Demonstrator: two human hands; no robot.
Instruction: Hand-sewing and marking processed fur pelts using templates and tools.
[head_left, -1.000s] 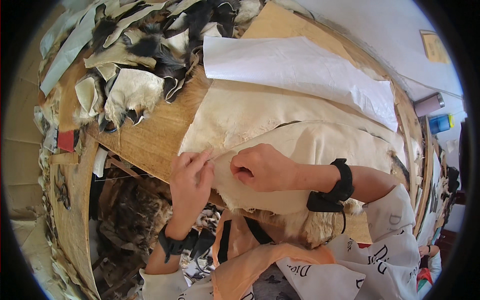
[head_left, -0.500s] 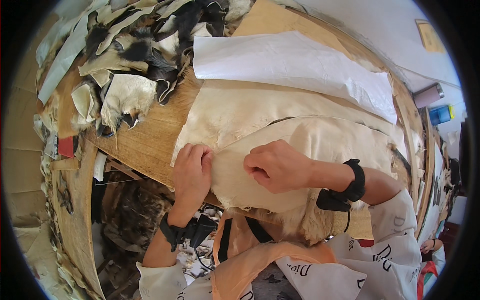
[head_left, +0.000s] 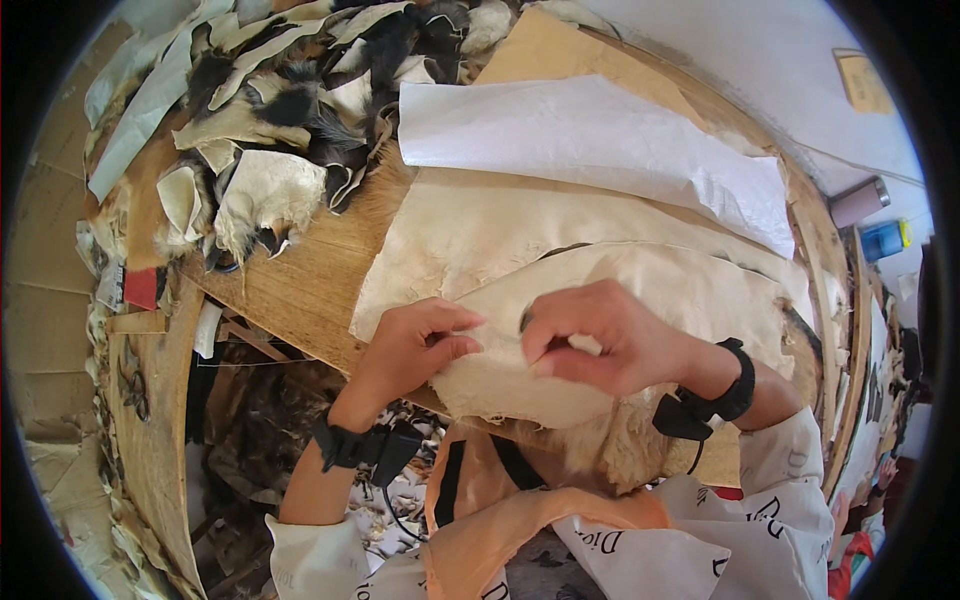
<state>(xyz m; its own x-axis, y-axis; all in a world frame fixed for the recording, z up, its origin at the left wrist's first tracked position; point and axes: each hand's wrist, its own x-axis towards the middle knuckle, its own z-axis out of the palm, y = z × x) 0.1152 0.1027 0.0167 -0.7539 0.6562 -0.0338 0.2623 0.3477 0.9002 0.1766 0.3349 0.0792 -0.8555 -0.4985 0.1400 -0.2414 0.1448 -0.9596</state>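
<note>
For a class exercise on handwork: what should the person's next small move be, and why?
Perhaps the left hand should smooth the curved edge of the top hide: it is near that edge's left end, and a dark strip shows farther along.

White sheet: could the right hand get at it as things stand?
Probably yes: only pale hide lies between the right hand and the white sheet, and nothing stands in the way.

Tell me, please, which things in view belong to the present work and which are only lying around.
Seem part of the work:
pale hide
left hand, near its edge
right hand, above it

Seem only lying about:
white sheet, along the hide's far side
fur scraps, heaped upper left
pink cylinder, far right
blue container, beside it
</note>
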